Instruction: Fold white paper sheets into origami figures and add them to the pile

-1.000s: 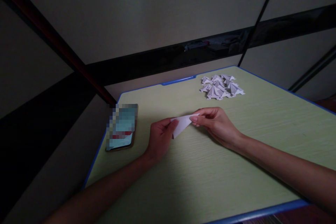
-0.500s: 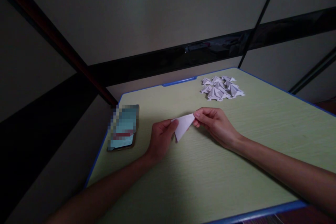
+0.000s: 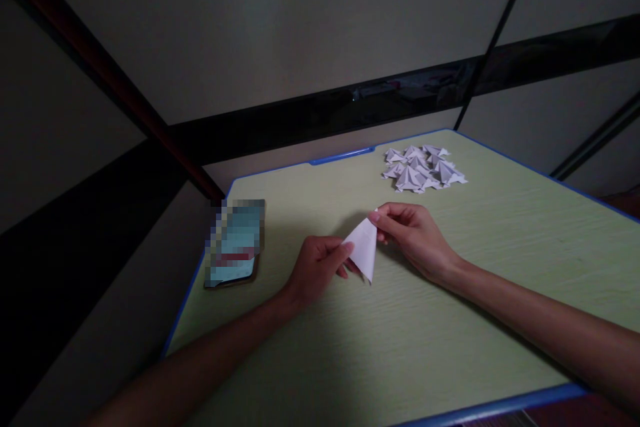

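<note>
A small triangle of folded white paper (image 3: pixel 364 248) is held between both hands above the middle of the table. My left hand (image 3: pixel 320 267) pinches its left corner, thumb on top and fingers beneath. At the upper corner, my right hand (image 3: pixel 410 230) grips the paper between thumb and fingers. The third corner points down toward me, free of both hands. Some fingertips are hidden behind the paper.
Several folded white paper pieces (image 3: pixel 423 168) lie grouped at the back right of the light green table (image 3: pixel 500 307). A phone (image 3: pixel 237 247), partly pixelated, rests near the left edge. A cabinet wall (image 3: pixel 310 40) with a dark band stands behind.
The folded paper has turned, so its free corner has swung to the right and now points down below my right hand. My left hand has shifted right and slightly nearer to me.
</note>
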Motion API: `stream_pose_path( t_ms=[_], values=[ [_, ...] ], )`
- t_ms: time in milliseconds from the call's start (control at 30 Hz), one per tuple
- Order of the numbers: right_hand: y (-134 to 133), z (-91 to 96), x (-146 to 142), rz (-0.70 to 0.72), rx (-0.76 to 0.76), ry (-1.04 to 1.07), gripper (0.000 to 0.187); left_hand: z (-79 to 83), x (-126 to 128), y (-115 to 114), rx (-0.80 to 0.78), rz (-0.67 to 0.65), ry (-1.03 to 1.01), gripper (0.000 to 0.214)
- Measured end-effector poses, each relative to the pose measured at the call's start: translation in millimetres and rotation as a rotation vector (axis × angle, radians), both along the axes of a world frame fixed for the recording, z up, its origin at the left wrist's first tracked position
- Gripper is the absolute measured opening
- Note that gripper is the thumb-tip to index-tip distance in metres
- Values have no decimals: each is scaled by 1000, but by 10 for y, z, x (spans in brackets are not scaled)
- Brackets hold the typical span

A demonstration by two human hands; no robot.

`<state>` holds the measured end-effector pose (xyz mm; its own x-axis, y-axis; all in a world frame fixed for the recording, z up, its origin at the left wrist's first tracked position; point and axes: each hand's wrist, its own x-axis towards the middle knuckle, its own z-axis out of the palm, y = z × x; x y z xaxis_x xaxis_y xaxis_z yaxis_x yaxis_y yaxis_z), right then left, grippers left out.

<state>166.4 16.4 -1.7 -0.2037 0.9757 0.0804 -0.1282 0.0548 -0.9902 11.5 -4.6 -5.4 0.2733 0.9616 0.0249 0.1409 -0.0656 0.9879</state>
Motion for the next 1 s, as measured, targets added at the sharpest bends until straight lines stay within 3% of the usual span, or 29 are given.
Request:
stream_pose_path(
  t_ms=[200,600,1000],
  values=[
    [-57,29,-27,218,-62,-161,20,-13,16,6,-34,-8,-41,23],
    [-47,61,-23,201,-85,-171,18,28,29,10,-77,-5,-79,11],
    [-51,8,-11,267,-44,-185,21,46,54,-15,-122,19,-8,20]
  ],
)
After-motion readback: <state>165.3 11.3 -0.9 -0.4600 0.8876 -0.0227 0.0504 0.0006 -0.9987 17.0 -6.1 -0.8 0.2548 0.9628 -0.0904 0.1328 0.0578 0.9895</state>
